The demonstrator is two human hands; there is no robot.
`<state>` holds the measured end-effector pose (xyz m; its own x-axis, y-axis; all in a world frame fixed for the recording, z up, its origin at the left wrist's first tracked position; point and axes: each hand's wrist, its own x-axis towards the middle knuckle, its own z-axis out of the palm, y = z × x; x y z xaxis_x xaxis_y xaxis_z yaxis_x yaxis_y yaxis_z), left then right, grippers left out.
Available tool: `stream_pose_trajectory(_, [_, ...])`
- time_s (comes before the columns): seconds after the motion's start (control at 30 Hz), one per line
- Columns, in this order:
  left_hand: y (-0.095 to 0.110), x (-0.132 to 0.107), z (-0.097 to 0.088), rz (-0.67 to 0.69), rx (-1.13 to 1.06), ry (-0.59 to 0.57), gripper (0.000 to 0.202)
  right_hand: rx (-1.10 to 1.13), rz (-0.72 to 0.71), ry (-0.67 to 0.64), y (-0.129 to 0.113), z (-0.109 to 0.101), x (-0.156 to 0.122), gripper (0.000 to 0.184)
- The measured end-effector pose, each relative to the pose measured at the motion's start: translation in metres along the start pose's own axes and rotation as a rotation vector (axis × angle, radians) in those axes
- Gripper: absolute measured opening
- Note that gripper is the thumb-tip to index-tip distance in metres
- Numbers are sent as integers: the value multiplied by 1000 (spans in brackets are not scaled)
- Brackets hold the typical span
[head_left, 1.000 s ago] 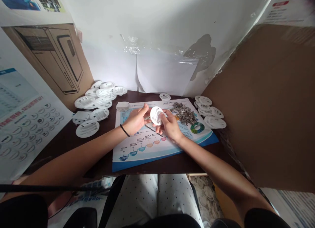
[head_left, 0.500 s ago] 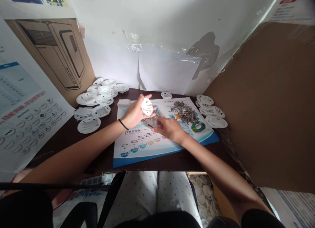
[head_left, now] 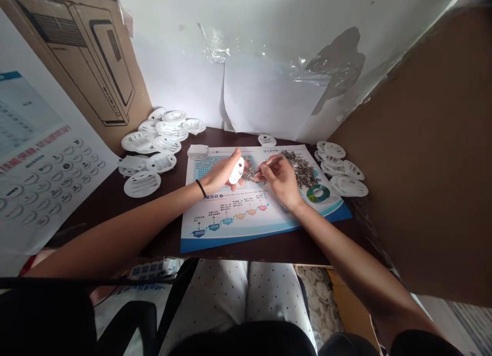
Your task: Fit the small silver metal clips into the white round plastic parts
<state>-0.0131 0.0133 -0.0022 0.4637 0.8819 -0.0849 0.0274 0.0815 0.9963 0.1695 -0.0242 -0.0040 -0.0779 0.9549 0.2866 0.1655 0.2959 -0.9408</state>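
My left hand (head_left: 223, 174) is closed on a white round plastic disc (head_left: 237, 171), held tilted just above the printed paper sheet (head_left: 230, 215). My right hand (head_left: 280, 179) pinches a thin pair of tweezers (head_left: 269, 164), whose tip points toward the disc and a small cluster of metal bits (head_left: 249, 173) beside it. A bigger pile of small grey metal parts (head_left: 302, 169) lies on the sheet just right of my right hand.
Several white discs (head_left: 156, 140) are heaped at the back left of the dark table (head_left: 115, 212), and more white discs (head_left: 340, 169) lie at the right. One lone disc (head_left: 266, 139) sits near the wall. Cardboard panels stand on both sides.
The disc passed from both hands into my left hand alone. My right hand picked up the tweezers from the sheet and brought them up beside the disc.
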Motion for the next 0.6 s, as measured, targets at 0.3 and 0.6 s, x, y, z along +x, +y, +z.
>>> stream_pose_trajectory(0.3, [-2, -6, 3, 140, 271, -25, 68, -105, -44, -11, 17, 19, -7, 26])
stream_pose_trajectory(0.6, [-1, -10, 10, 201, 381, 11, 62, -234, -77, -28, 14, 18, -6, 22])
